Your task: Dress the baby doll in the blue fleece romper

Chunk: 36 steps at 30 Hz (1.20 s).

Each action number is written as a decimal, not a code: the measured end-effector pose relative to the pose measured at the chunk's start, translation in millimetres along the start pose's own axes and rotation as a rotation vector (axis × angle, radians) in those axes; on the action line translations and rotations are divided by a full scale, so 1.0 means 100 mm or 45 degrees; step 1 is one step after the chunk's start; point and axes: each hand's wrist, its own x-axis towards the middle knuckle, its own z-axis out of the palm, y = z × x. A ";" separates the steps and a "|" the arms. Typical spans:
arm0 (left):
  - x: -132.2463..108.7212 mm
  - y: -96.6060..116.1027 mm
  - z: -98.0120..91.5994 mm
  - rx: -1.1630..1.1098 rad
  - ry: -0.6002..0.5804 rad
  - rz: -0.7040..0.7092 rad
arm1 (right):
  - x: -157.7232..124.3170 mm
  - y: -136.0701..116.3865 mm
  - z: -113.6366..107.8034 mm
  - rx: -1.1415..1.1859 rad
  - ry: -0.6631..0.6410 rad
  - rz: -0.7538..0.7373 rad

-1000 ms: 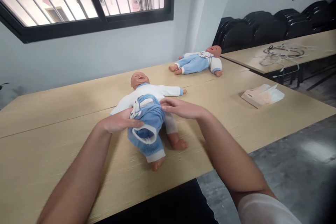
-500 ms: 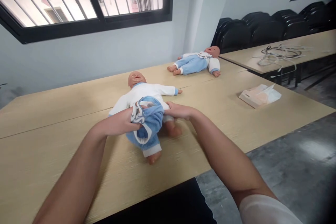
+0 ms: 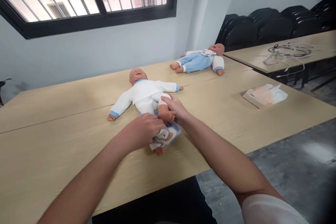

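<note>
A baby doll [image 3: 144,91] in a white top with blue cuffs lies on its back on the wooden table, head away from me. Blue-and-white doll trousers [image 3: 168,135] are bunched around one of its lower legs, and the foot pokes out below them. My left hand [image 3: 147,127] is closed on the bunched cloth. My right hand [image 3: 175,106] wraps round the doll's other leg [image 3: 165,110], which is bent and raised, its foot bare. The right fingers are partly hidden behind that leg.
A second doll [image 3: 201,59] in blue trousers lies at the table's back right. A tissue pack [image 3: 265,95] rests near the right edge. Cables [image 3: 287,54] are heaped on another table [image 3: 246,57], with black stacked chairs [image 3: 275,24] behind. The window wall borders the far side.
The trousers have come down from the doll's thighs to its lower leg, moved by my left hand. My right hand has shifted onto the other leg, now bent and bare below the knee.
</note>
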 end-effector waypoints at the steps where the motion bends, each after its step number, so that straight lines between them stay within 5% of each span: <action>1: 0.00 -0.01 0.01 0.077 0.072 -0.028 | -0.03 -0.01 0.05 0.032 0.112 -0.027; 3: 0.00 -0.04 0.01 0.196 0.259 -0.099 | -0.07 -0.02 0.12 0.074 0.302 -0.054; 5: 0.02 -0.06 0.03 0.223 0.486 -0.150 | -0.08 -0.02 0.16 0.079 0.294 -0.064; 9: 0.04 -0.14 0.09 0.255 0.969 -0.276 | -0.10 0.03 0.19 0.210 -0.129 -0.147; 11: 0.03 -0.18 0.10 0.343 1.062 -0.249 | -0.12 0.02 0.19 0.369 -0.327 -0.116; 14: -0.01 -0.24 0.06 0.426 1.016 -0.043 | -0.16 -0.04 0.15 0.548 -0.505 0.056; 18: -0.07 -0.31 -0.05 0.277 0.870 0.159 | -0.20 -0.13 0.13 0.625 -0.544 0.119; 31: -0.06 -0.37 0.04 0.116 0.689 0.058 | -0.17 -0.04 0.26 0.641 -0.439 0.105; 36: -0.06 -0.47 0.07 0.082 0.760 0.106 | -0.17 -0.09 0.29 0.747 -0.514 0.101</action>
